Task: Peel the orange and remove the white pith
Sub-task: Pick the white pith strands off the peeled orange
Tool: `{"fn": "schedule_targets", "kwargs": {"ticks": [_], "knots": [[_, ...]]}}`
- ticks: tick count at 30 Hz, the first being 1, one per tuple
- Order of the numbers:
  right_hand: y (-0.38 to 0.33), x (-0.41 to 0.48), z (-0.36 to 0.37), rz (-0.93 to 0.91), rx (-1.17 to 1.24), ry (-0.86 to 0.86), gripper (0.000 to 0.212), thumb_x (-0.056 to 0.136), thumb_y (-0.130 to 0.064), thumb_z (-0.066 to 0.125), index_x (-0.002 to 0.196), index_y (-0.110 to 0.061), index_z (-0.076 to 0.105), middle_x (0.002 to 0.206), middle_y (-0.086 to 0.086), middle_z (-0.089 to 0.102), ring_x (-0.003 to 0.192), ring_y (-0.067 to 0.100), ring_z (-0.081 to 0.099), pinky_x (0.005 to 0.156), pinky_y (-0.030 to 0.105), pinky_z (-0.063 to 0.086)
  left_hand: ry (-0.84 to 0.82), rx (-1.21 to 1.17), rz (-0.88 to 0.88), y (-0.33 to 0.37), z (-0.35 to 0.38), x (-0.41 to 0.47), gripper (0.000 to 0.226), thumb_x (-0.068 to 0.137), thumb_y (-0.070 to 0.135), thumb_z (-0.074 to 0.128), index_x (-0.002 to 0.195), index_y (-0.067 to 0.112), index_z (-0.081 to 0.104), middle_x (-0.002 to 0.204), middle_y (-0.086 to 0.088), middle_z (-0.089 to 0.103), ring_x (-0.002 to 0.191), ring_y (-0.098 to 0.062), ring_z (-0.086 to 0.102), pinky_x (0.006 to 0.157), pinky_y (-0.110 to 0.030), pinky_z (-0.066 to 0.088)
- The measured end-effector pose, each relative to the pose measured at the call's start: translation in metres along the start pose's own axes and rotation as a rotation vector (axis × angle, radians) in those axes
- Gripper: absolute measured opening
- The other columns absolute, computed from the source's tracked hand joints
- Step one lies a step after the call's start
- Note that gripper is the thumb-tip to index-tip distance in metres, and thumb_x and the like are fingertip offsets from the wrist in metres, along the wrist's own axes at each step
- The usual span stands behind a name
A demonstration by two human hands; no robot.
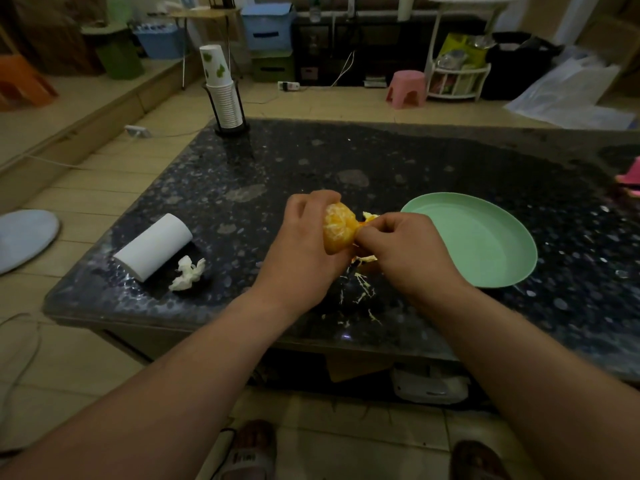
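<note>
Dark speckled table (311,161) carries a green plate (485,244). A white paper roll (154,247) lies far left of the plate, and a cup stack (223,95) stands far left and behind it. Left hand (304,244), just left of the plate, curls round the mostly peeled orange (337,230), held above the table. Right hand (405,251), between orange and plate, pinches a peel flap (369,218). Crumpled tissue (187,273) lies far left of the plate, pith scraps (362,292) near its left edge

A left hand (304,244) grips a mostly peeled orange (337,232) above a dark speckled desk (346,161), while the right hand (405,251) pinches what appears to be pith at its side; pale scraps (360,292) lie below, a green plate (481,237) just right.
</note>
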State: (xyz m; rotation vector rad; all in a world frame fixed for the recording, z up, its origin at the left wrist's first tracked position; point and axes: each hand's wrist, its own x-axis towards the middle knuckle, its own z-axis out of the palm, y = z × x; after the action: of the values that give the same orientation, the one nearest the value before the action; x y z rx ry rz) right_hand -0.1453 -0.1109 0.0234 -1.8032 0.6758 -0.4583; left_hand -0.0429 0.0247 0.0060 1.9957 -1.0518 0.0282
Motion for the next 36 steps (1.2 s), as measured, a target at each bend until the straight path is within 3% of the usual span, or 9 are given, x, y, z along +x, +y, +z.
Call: {"fn": "schedule_targets", "kwargs": {"ticks": [4,11,16,20,23,27,32,36], "knots": [[-0.002,0.0,-0.003,0.032,0.085,-0.015,0.013,0.097,-0.019,0.072,0.09,-0.012,0.08,0.085,0.008,0.079,0.086,0.031,0.079,0.078,0.058,0.065,0.036,-0.062,-0.04,0.003,-0.004,0.002,0.074,0.085,0.031,0.089,0.146,0.027,0.048,0.136,0.003,0.043,0.104,0.0,0.048,0.084,0.002,0.037],[-0.005,0.001,-0.003,0.013,0.076,-0.055,0.016,0.1,-0.027,0.073,0.094,-0.013,0.081,0.089,0.006,0.08,0.088,0.025,0.079,0.079,0.05,0.067,0.042,-0.066,-0.051,0.003,-0.007,0.001,0.073,0.087,0.028,0.088,0.147,0.029,0.047,0.139,0.003,0.042,0.114,-0.006,0.05,0.084,0.003,0.039],[-0.007,-0.001,-0.003,-0.03,-0.029,-0.035,0.015,0.098,-0.02,0.071,0.087,-0.016,0.079,0.083,0.005,0.079,0.081,0.022,0.079,0.076,0.051,0.067,0.02,-0.032,-0.025,0.002,-0.005,-0.001,0.074,0.087,0.026,0.089,0.147,0.029,0.046,0.143,0.003,0.04,0.113,-0.005,0.05,0.086,0.002,0.04],[-0.009,-0.004,0.001,-0.083,-0.102,0.029,0.015,0.094,-0.016,0.07,0.08,-0.017,0.077,0.074,0.003,0.076,0.069,0.02,0.075,0.069,0.051,0.065,0.033,-0.061,-0.036,0.005,-0.003,-0.001,0.073,0.086,0.027,0.089,0.146,0.028,0.048,0.142,0.002,0.041,0.103,-0.001,0.049,0.085,0.002,0.039],[-0.01,-0.004,0.0,-0.1,-0.067,0.053,0.013,0.092,-0.016,0.071,0.08,-0.018,0.076,0.076,0.002,0.076,0.073,0.021,0.074,0.069,0.049,0.065,0.07,-0.146,-0.089,0.008,-0.004,0.001,0.073,0.084,0.033,0.09,0.144,0.032,0.048,0.136,0.006,0.046,0.114,0.0,0.053,0.086,-0.007,0.047],[-0.008,-0.003,-0.004,-0.08,0.012,0.037,0.009,0.091,-0.017,0.074,0.083,-0.014,0.077,0.081,0.005,0.077,0.074,0.02,0.074,0.069,0.043,0.065,0.072,-0.251,-0.144,0.006,-0.006,0.004,0.073,0.082,0.037,0.092,0.141,0.037,0.048,0.137,0.005,0.052,0.118,-0.011,0.06,0.093,-0.03,0.059],[-0.006,-0.001,-0.004,0.006,0.173,0.016,0.011,0.091,-0.02,0.074,0.082,-0.014,0.076,0.085,0.01,0.078,0.087,0.031,0.077,0.081,0.062,0.064,0.018,-0.441,-0.222,0.008,-0.009,0.006,0.07,0.084,0.034,0.091,0.14,0.035,0.049,0.132,0.007,0.056,0.111,-0.013,0.066,0.083,-0.027,0.062],[-0.009,-0.001,-0.005,0.014,0.204,-0.004,0.01,0.096,-0.021,0.071,0.09,-0.014,0.075,0.088,0.007,0.079,0.087,0.027,0.078,0.084,0.058,0.065,-0.045,-0.603,-0.29,0.002,-0.011,0.009,0.066,0.088,0.021,0.088,0.14,0.036,0.049,0.135,0.0,0.057,0.114,-0.02,0.069,0.081,-0.029,0.063]]}}
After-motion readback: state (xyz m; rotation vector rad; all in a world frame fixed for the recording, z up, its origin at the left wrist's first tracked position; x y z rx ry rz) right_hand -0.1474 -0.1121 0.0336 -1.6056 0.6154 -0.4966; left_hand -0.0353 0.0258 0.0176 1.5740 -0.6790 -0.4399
